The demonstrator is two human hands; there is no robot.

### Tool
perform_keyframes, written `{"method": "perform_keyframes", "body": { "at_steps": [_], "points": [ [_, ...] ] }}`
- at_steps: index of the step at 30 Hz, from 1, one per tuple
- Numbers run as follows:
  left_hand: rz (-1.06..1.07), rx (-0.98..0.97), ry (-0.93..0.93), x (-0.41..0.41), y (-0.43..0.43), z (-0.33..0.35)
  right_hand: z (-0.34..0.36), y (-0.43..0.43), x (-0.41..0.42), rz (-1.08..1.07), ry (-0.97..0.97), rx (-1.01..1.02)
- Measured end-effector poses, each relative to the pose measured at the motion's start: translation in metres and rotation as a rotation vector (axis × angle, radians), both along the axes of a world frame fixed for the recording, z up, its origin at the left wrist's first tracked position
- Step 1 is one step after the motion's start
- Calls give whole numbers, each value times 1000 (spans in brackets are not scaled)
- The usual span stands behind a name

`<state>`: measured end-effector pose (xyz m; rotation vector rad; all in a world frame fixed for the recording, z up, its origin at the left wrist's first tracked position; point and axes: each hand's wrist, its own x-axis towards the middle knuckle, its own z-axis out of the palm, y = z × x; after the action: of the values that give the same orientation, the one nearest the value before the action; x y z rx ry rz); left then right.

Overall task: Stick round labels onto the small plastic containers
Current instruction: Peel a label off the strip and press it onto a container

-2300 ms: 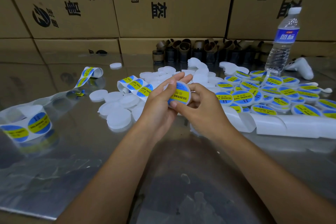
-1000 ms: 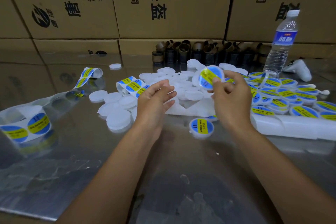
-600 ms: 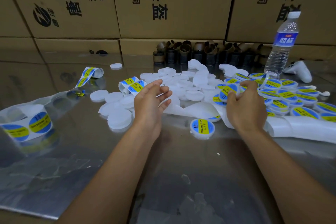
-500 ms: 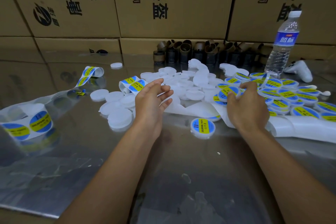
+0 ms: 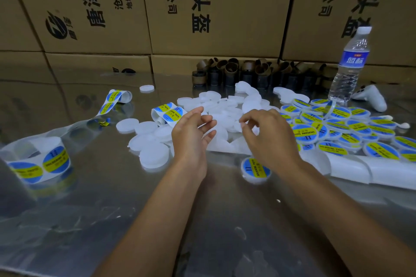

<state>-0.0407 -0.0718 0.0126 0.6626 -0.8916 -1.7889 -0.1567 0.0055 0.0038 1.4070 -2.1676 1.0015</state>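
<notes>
Since half a second ago my right hand (image 5: 267, 139) has swung left, off the heap of labelled containers (image 5: 337, 123) at the right of the frame and over the pile of blank white containers (image 5: 225, 108) in the centre. Its fingers curl down with thumb and forefinger close together at a white piece; I cannot tell whether they pinch it. My left hand (image 5: 191, 135) hovers just beside it, fingers loose, holding nothing. One lone labelled container (image 5: 255, 170) lies on the shiny table (image 5: 213, 220), just below the right wrist. A label roll (image 5: 168, 113) sits at the blank pile's left edge; a second label roll (image 5: 38, 162) stands at the lower left, and a water bottle (image 5: 349, 67) at the upper right
</notes>
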Motion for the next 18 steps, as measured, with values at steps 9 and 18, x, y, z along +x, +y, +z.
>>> {"method": "perform_keyframes", "body": {
  "at_steps": [9,18],
  "points": [
    [48,57,30,1,-5,-1,0,-55,4,-174,-107,394],
    [43,59,33,-1,-6,-2,-10,-61,7,-127,-332,398]
  ]
}}
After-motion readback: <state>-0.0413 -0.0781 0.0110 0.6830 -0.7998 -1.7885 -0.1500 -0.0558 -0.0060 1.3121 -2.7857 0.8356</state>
